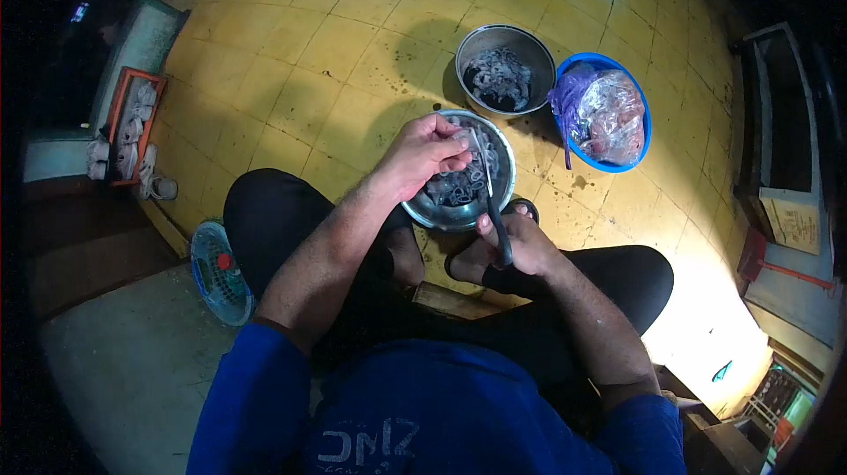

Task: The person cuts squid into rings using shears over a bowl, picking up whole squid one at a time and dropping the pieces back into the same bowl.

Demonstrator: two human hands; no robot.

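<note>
My right hand (522, 246) is wrapped round the black handle of a knife (499, 226), its narrow blade pointing away from me over a metal bowl (430, 216). Above the same bowl, the fingers of my left hand (430, 156) are pinched together close to the blade. They hold what looks like a pale piece of squid, mostly hidden by the fingers. Dark and greyish squid rings (459, 188) lie in the bowl, which sits on the floor between my feet.
Beyond the bowl stands a deeper metal pot (462, 78) with greyish pieces in dark liquid. Beside it, a blue basin (647, 113) holds plastic bags. A blue-green basket (201, 276) is by my left knee. Shoes fill an orange rack (117, 109) at the left wall.
</note>
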